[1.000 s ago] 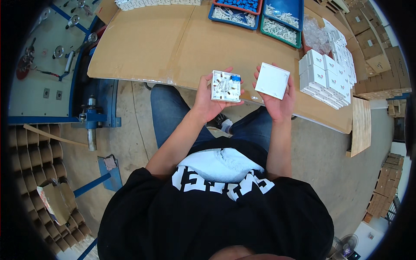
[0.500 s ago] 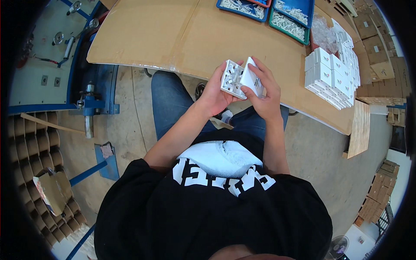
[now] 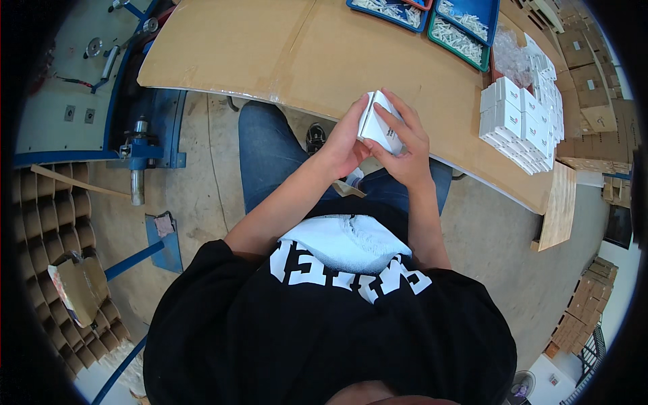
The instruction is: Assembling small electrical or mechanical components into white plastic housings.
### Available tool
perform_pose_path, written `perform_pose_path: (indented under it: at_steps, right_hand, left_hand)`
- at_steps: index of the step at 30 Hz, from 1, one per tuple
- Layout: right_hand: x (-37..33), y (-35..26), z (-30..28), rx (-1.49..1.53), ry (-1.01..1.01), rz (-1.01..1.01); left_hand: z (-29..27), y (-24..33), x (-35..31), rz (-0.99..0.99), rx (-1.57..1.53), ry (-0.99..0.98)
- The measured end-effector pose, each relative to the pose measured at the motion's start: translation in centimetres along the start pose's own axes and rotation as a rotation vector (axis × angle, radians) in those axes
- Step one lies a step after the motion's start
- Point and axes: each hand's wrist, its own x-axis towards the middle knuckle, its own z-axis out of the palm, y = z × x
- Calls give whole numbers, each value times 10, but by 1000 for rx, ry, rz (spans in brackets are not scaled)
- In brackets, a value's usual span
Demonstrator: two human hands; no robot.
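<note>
A small white box [image 3: 379,136] is held between my two hands over the near edge of the cardboard-covered table. My left hand [image 3: 341,146] wraps round its left side, fingers closed on the base half [image 3: 366,115]. From the right, my right hand [image 3: 410,150] grips the lid half, with its fingers bent across the outer face and its thumb low on the near edge. The two halves lie face to face, with a thin dark seam between them. Whatever is inside the box is hidden.
Stacked white boxes [image 3: 516,125] stand on the table's right side, beside clear plastic bags [image 3: 511,59]. Blue and green trays [image 3: 487,59] of small white parts sit at the far side. A blue-framed machine [image 3: 145,145] stands left; cardboard dividers [image 3: 50,229] lie below it.
My right hand has brought the lid half against the base half, covering the white parts that showed inside. Both hands have shifted slightly right with the box.
</note>
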Motion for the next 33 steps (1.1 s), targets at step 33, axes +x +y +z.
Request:
perform_pose_path:
  at_steps: [33]
  right_hand:
    - [-4, 4, 4, 4, -22, -4]
  left_hand:
    - [0, 0, -2, -3, 48, 29]
